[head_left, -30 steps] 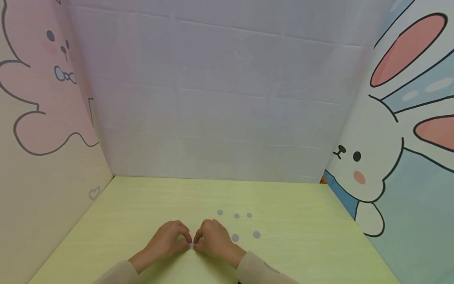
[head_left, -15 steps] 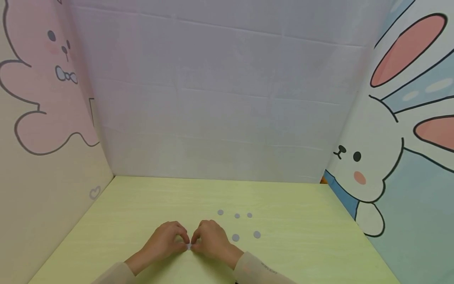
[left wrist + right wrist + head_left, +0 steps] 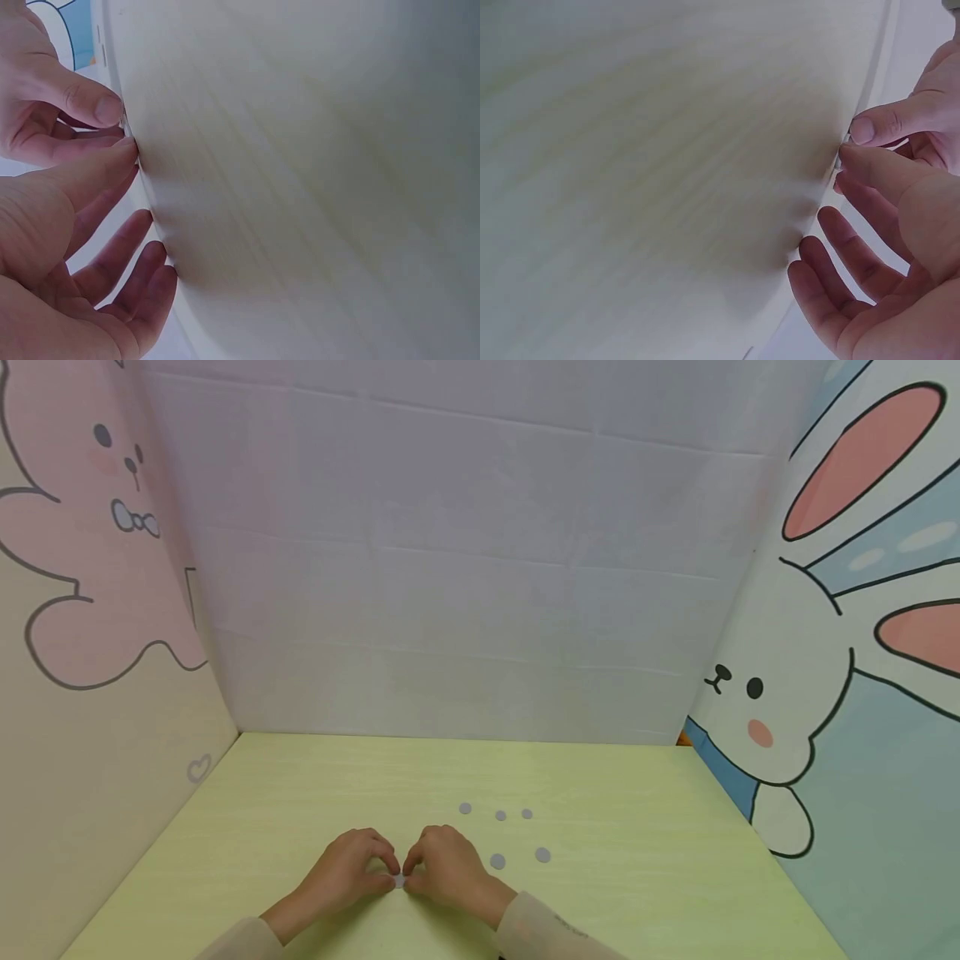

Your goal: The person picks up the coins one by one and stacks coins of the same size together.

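Between my two hands a small flat grey disc (image 3: 400,882) lies at the tabletop, partly covered by fingertips. My left hand (image 3: 354,865) pinches its left edge with thumb and forefinger, and my right hand (image 3: 448,863) pinches the right edge the same way. In the left wrist view, the left hand (image 3: 82,247) has its other fingertips resting on the table. The right wrist view shows the right hand (image 3: 900,255) with its fingers loosely bent, tips close to the surface. The disc is barely visible there.
Several similar grey discs lie right of the hands: a near one (image 3: 497,862), another (image 3: 542,855), and a farther group including one disc (image 3: 465,808). The pale yellow-green table (image 3: 315,777) meets a white backdrop (image 3: 465,610) and side panels with cartoon animals.
Both hands have shifted slightly left together, with the disc between them, mostly in the first half second. Since then they have hardly moved. The loose discs stay put.
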{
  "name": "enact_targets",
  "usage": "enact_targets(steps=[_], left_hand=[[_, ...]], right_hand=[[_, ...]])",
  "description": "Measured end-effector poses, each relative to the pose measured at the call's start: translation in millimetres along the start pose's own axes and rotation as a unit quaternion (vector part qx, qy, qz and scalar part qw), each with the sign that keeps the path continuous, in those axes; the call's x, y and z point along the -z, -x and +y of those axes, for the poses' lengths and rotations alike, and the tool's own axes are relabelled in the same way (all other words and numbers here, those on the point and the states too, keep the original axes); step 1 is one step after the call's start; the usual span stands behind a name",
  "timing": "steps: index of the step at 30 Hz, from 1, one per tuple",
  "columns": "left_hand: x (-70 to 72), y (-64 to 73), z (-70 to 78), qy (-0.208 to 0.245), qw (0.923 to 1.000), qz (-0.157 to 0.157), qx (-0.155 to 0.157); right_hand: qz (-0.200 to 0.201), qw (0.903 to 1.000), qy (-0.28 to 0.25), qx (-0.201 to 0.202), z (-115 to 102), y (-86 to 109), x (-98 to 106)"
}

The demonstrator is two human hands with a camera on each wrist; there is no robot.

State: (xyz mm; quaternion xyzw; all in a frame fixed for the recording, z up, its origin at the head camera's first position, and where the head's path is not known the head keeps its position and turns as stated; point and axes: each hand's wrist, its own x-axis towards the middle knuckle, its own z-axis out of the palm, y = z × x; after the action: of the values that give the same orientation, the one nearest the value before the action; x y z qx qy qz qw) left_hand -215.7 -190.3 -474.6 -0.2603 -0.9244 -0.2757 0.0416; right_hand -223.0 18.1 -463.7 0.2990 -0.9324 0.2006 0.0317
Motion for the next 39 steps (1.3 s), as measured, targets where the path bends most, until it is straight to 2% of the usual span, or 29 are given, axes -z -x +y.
enact_targets(steps=[7,18,27,39], left_hand=[[-0.8,-0.6,0.1,0.002,0.9999,-0.004,0.010],[-3.4,-2.6,-2.4,0.001,0.9998,-0.007,0.016],[-2.1,-3.2,-0.9,-0.004,0.9997,-0.006,0.025],[-1.0,-3.5,0.4,-0.004,0.9992,-0.006,0.038]], right_hand=[[-0.006,1.0000,-0.005,0.002,2.8,2.4,16.5],[-0.011,0.9983,-0.054,-0.015,18.9,10.2,40.7],[0.020,0.9971,-0.073,-0.006,37.4,22.4,61.1],[0.064,0.9917,-0.108,-0.029,67.8,41.3,85.0]])
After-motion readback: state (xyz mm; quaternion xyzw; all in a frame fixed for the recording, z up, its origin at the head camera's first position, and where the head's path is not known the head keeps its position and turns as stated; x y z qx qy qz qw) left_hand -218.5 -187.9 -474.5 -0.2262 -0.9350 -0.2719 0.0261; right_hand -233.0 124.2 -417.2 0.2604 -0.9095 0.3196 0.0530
